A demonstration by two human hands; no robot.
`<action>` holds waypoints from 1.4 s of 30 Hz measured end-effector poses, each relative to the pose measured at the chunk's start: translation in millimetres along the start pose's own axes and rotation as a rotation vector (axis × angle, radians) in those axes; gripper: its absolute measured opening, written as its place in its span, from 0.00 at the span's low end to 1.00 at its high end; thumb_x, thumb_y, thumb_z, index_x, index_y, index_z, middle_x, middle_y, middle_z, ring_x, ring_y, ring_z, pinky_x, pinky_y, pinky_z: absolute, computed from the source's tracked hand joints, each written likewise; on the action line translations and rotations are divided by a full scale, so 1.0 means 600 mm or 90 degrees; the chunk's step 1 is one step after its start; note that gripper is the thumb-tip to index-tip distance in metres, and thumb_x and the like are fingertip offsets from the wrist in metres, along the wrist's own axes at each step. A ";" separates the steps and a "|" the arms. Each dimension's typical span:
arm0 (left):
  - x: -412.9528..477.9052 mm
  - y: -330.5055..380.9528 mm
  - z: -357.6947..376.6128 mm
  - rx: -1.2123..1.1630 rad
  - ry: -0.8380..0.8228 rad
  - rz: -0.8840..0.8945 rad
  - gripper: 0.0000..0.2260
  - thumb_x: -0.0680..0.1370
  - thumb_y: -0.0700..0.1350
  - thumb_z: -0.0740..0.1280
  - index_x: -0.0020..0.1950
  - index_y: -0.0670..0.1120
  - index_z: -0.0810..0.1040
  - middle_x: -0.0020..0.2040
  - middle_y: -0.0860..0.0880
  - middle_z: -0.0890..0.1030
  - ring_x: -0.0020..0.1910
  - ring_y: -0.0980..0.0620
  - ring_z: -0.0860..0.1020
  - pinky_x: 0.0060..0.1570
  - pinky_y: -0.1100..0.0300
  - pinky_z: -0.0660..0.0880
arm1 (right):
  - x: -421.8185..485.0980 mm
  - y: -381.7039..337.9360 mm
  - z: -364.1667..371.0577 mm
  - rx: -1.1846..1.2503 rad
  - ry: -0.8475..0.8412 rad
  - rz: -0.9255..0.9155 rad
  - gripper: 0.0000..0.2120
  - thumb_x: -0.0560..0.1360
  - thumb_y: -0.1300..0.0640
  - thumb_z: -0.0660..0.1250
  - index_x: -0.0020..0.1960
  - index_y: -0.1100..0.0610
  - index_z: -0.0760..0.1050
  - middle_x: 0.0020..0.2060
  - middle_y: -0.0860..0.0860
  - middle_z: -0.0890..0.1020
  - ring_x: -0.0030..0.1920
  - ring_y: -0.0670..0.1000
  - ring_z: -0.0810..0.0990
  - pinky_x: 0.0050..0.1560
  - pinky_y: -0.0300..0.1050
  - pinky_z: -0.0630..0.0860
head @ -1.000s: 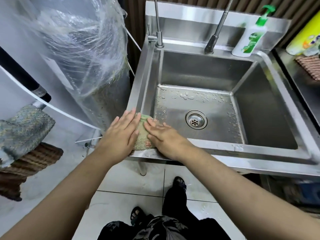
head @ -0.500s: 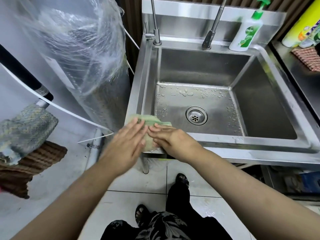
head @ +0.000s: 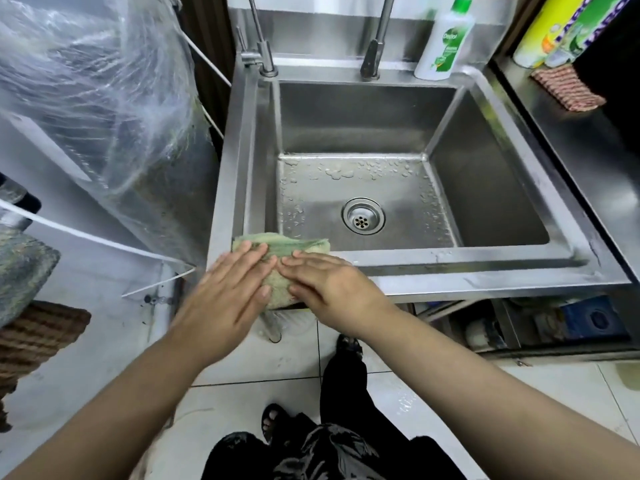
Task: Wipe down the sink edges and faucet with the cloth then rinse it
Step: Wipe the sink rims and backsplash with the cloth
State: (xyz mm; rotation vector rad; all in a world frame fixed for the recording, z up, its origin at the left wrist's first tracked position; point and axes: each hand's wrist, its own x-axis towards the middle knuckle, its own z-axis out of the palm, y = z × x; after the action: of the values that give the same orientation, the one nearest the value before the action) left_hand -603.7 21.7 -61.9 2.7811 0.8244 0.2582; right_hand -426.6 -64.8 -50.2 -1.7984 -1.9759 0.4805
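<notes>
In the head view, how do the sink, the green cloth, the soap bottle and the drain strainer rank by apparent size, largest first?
1. sink
2-3. green cloth and soap bottle: alike; the left hand and right hand cover part of the cloth, so unranked.
4. drain strainer

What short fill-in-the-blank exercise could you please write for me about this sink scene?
1. The left hand and the right hand press the green cloth flat onto the sink's front-____ corner.
2. The soap bottle stands at the sink's back-____ corner.
3. Along the sink's back rim rise ____ faucets.

Missing words: left; right; two.
</notes>
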 end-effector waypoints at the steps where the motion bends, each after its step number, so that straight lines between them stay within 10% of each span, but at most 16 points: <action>1: 0.007 0.020 0.007 -0.007 0.003 -0.003 0.26 0.81 0.56 0.44 0.70 0.44 0.68 0.71 0.45 0.68 0.73 0.48 0.60 0.71 0.51 0.53 | -0.014 0.012 -0.011 0.005 0.012 0.007 0.18 0.74 0.52 0.60 0.55 0.61 0.81 0.53 0.56 0.83 0.57 0.55 0.81 0.64 0.44 0.71; 12: -0.032 -0.067 -0.021 -0.023 0.023 -0.053 0.24 0.80 0.57 0.45 0.72 0.51 0.63 0.73 0.51 0.65 0.75 0.54 0.53 0.73 0.56 0.41 | 0.000 -0.043 0.012 -0.165 0.115 0.197 0.22 0.72 0.49 0.56 0.56 0.60 0.80 0.53 0.56 0.83 0.57 0.58 0.80 0.61 0.53 0.73; 17: -0.008 -0.098 -0.025 -0.033 0.064 -0.096 0.25 0.80 0.55 0.45 0.72 0.47 0.65 0.73 0.49 0.65 0.74 0.52 0.55 0.72 0.56 0.46 | 0.052 -0.094 0.049 -0.235 -0.047 0.251 0.37 0.71 0.44 0.30 0.76 0.54 0.53 0.76 0.51 0.55 0.76 0.54 0.51 0.72 0.62 0.43; 21: 0.013 -0.085 -0.005 -0.105 0.060 -0.075 0.25 0.80 0.53 0.47 0.73 0.44 0.62 0.74 0.46 0.63 0.74 0.51 0.55 0.73 0.51 0.52 | 0.043 -0.078 0.035 -0.246 -0.015 0.186 0.25 0.76 0.44 0.48 0.66 0.49 0.73 0.66 0.51 0.75 0.67 0.56 0.73 0.67 0.60 0.64; 24: 0.014 -0.078 -0.001 -0.113 0.062 -0.083 0.25 0.79 0.53 0.47 0.74 0.43 0.61 0.75 0.46 0.60 0.75 0.51 0.53 0.73 0.49 0.52 | -0.029 -0.027 0.012 -0.263 -0.005 0.152 0.23 0.75 0.44 0.54 0.65 0.51 0.74 0.65 0.50 0.77 0.66 0.55 0.74 0.66 0.55 0.60; 38: 0.014 -0.077 -0.010 -0.063 0.042 -0.101 0.27 0.78 0.56 0.47 0.72 0.44 0.64 0.74 0.45 0.63 0.75 0.48 0.55 0.72 0.50 0.50 | -0.013 -0.040 0.039 -0.295 0.065 0.174 0.24 0.76 0.45 0.51 0.64 0.53 0.75 0.63 0.52 0.78 0.63 0.56 0.76 0.62 0.57 0.58; 42: 0.023 -0.009 -0.013 -0.004 0.051 -0.058 0.26 0.78 0.57 0.49 0.71 0.44 0.66 0.72 0.43 0.67 0.73 0.44 0.59 0.71 0.46 0.54 | -0.146 0.099 -0.063 -0.305 0.099 0.409 0.27 0.76 0.44 0.45 0.68 0.51 0.71 0.67 0.52 0.75 0.67 0.53 0.71 0.68 0.53 0.56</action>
State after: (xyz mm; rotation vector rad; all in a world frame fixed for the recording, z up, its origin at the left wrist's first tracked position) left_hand -597.0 35.1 -54.6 2.7348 0.9636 0.3565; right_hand -349.8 -146.8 -55.7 -2.6881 -1.4513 0.0305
